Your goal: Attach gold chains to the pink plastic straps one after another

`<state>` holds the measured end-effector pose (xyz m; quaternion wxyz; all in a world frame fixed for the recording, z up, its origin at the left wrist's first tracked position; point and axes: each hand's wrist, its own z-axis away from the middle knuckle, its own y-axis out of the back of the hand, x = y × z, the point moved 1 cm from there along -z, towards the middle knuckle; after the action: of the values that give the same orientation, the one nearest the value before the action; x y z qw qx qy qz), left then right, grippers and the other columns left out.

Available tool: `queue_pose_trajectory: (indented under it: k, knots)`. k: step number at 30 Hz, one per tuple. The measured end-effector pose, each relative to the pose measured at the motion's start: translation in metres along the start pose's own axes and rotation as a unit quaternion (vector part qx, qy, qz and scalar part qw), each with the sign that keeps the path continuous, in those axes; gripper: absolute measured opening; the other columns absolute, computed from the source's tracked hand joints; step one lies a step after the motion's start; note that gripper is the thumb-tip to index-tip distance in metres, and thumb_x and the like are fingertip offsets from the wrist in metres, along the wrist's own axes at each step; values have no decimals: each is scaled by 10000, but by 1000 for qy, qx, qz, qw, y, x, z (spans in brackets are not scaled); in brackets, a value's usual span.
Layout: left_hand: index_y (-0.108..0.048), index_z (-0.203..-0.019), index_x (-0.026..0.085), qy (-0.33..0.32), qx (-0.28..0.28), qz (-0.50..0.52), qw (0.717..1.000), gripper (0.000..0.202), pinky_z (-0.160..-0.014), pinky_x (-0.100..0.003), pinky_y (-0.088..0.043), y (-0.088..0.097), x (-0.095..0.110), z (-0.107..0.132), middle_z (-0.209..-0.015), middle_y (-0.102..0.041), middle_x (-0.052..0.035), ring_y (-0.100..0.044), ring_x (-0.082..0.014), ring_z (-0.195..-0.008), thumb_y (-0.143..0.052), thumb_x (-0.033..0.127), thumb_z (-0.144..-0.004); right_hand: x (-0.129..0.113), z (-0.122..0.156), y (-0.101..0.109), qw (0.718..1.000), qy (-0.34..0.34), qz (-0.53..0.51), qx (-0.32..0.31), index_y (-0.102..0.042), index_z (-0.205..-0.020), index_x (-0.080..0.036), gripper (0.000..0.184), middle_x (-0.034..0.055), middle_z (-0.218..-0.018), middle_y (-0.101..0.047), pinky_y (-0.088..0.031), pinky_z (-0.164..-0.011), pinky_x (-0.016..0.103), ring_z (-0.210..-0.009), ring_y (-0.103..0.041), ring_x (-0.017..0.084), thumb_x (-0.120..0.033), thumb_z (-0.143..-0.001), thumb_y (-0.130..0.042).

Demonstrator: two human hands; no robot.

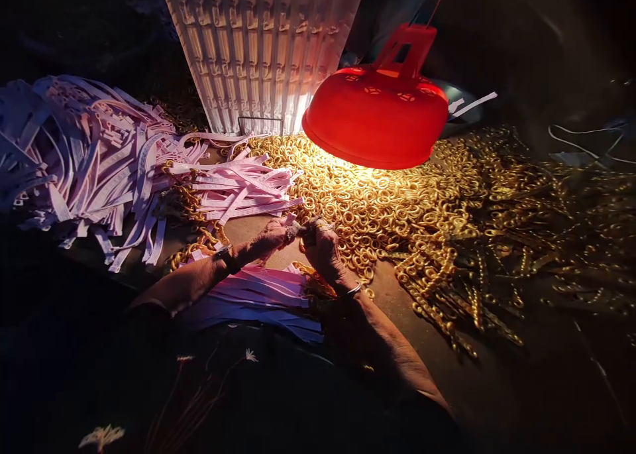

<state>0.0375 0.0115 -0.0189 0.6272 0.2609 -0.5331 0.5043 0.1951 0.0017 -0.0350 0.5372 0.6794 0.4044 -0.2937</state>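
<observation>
My left hand [275,235] is closed, its fingers pinched together at the near edge of a heap of gold rings [348,195]. Right beside it my right hand [322,242] is closed too, with the fingertips of both hands almost meeting. A small pale bit shows at the left fingertips; what either hand grips is too small and dark to name. Below the wrists lies a bundle of pink straps [263,285], with gold chain [318,285] at its right end. Another bundle of pink straps [243,185] rests just beyond my left hand.
A red lamp [377,116] hangs low over the rings. Behind stands a ribbed, pale corrugated panel [258,43]. To the left is a large pile of pale straps [109,162]. Gold chains [447,288] spread over the dark table [397,315] at right.
</observation>
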Motion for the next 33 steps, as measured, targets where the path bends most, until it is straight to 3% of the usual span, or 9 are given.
queue_pose_trajectory:
  k: [3, 6, 8, 10, 12, 16, 20, 25, 33]
  knots:
    - [-479, -673, 177, 65, -1, 21, 998, 349, -407, -219, -226, 3, -3, -4, -513, -435, 42, -319, -56, -407, -731, 419, -670, -1, -1, -4, 999, 22, 1, -24, -585, -739, -224, 105, 73, -739, -612, -447, -771, 345, -728, -543, 199, -306, -758, -647]
    - [-505, -662, 174, 14, 8, 0, 1000, 319, -433, -233, -273, 1, -9, -5, -512, -460, 21, -380, -79, -441, -708, 414, -719, -6, -7, -1, 995, -19, -97, -10, -602, -773, -233, 166, 62, -758, -624, -461, -815, 356, -771, -573, 205, -380, -762, -678]
    - [-514, -657, 173, -25, 39, -3, 999, 330, -442, -234, -267, -2, -12, -5, -505, -444, 24, -374, -81, -454, -705, 429, -742, -11, -17, 10, 971, -79, -222, 32, -583, -813, -239, 249, 37, -794, -631, -483, -796, 352, -770, -586, 188, -461, -762, -682]
    - [-509, -664, 174, -34, 62, 4, 997, 378, -442, -230, -255, -4, -16, -4, -506, -423, 33, -352, -76, -452, -709, 484, -744, -17, -30, 27, 928, -125, -347, 48, -548, -836, -241, 314, 16, -837, -634, -507, -742, 343, -743, -593, 165, -513, -756, -684]
    - [-487, -669, 176, -26, 51, 12, 998, 443, -441, -222, -225, -6, -19, -4, -512, -398, 45, -315, -65, -450, -710, 551, -741, -24, -40, 49, 901, -133, -409, 51, -519, -814, -237, 326, 2, -832, -615, -506, -662, 313, -683, -571, 136, -515, -766, -682]
    - [-458, -665, 182, -23, 24, 84, 996, 506, -446, -220, -209, -7, -24, -3, -544, -424, 29, -294, -64, -464, -613, 646, -795, -30, -39, 74, 929, -109, -349, 60, -538, -777, -226, 305, -19, -753, -563, -391, -501, 237, -563, -450, 88, -476, -758, -711]
    - [-509, -681, 173, -9, 18, 149, 989, 450, -450, -217, -251, -12, -16, 3, -531, -420, 34, -300, -61, -457, -651, 590, -776, -25, -17, 51, 964, -109, -242, -4, -598, -823, -214, 309, -19, -702, -540, -367, -511, 235, -578, -431, 92, -496, -766, -710]
    - [-501, -674, 168, 5, 18, 149, 989, 372, -439, -222, -204, -20, 2, 14, -526, -372, 49, -274, -49, -437, -752, 440, -714, -28, 3, 18, 966, -90, -241, -23, -530, -760, -223, 359, -16, -678, -507, -364, -523, 233, -608, -430, 104, -558, -808, -650]
    - [-432, -664, 180, 50, 21, 169, 984, 413, -442, -232, -72, -21, -8, 8, -493, -255, 75, -157, -31, -417, -772, 413, -697, -34, 12, 12, 974, -117, -188, -43, -480, -804, -241, 329, -33, -587, -500, -329, -512, 246, -540, -403, 110, -544, -874, -586]
